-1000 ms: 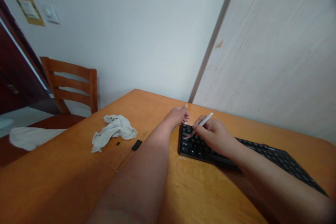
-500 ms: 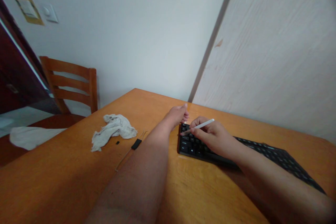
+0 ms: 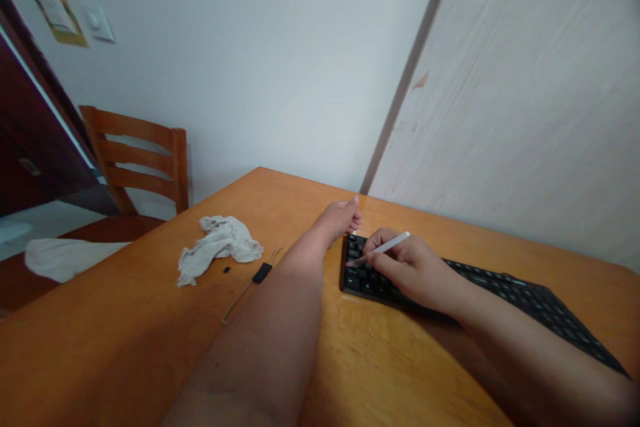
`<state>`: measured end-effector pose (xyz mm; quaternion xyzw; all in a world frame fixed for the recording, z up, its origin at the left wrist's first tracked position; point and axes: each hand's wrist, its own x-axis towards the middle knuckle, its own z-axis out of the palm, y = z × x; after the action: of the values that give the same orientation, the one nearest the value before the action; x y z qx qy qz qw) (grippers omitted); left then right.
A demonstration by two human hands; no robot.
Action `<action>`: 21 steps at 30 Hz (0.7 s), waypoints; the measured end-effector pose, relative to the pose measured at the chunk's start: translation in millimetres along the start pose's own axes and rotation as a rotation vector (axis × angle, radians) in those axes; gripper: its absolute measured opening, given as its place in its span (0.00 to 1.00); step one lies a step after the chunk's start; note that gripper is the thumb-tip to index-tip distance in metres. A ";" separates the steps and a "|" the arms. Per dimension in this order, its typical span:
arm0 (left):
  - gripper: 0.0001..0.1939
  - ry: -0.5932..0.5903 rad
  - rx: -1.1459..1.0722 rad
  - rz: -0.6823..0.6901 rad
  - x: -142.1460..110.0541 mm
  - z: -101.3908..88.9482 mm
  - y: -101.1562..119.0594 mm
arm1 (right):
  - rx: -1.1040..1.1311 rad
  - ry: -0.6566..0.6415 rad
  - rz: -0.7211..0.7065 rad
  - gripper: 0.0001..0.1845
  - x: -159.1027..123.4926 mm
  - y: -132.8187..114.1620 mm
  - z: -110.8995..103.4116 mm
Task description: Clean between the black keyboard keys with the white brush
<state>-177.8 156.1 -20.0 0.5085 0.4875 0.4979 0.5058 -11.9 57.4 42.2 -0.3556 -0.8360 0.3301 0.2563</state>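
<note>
A black keyboard (image 3: 367,285) lies on the wooden table, running from the middle toward the right edge. My right hand (image 3: 407,260) is closed over its left end, pinching a thin white-handled brush (image 3: 393,243). The brush slants down to the left, its tip among the keys near the keyboard's left edge. Just beyond the far left corner, my left hand (image 3: 343,217) is closed with curled fingers; whatever it may hold is hidden. A small black piece (image 3: 227,269), like a keycap, and a black tool with thin wire ends (image 3: 262,273) lie left of my left forearm.
A crumpled whitish cloth (image 3: 220,247) lies on the left part of the table (image 3: 380,360). Behind the table's left side stands a wooden chair (image 3: 140,150) with white fabric (image 3: 75,259) on its seat. A wall closes off the far side.
The brush tip has shifted slightly toward me along the keyboard's left end, with my right hand moving along. My left hand stays in place. The whole view has shifted a little.
</note>
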 end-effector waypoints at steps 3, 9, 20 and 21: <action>0.25 -0.001 0.003 -0.002 0.9 0.2 -0.5 | -0.142 0.040 0.041 0.05 -2.3 2.6 -7.2; 0.25 -0.009 0.023 0.000 -0.1 0.0 0.9 | 0.083 0.047 0.064 0.03 -5.7 -4.5 -9.2; 0.24 -0.008 0.020 -0.003 -0.3 0.3 0.9 | 0.056 0.003 0.093 0.04 -9.8 -5.7 -3.1; 0.23 -0.009 0.020 -0.002 -0.2 0.4 0.8 | 0.046 0.015 0.096 0.04 -10.2 -6.3 -5.1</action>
<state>-177.4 155.9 -19.2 0.5152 0.4909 0.4901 0.5033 -4.9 48.1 48.2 -0.3919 -0.8082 0.3585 0.2544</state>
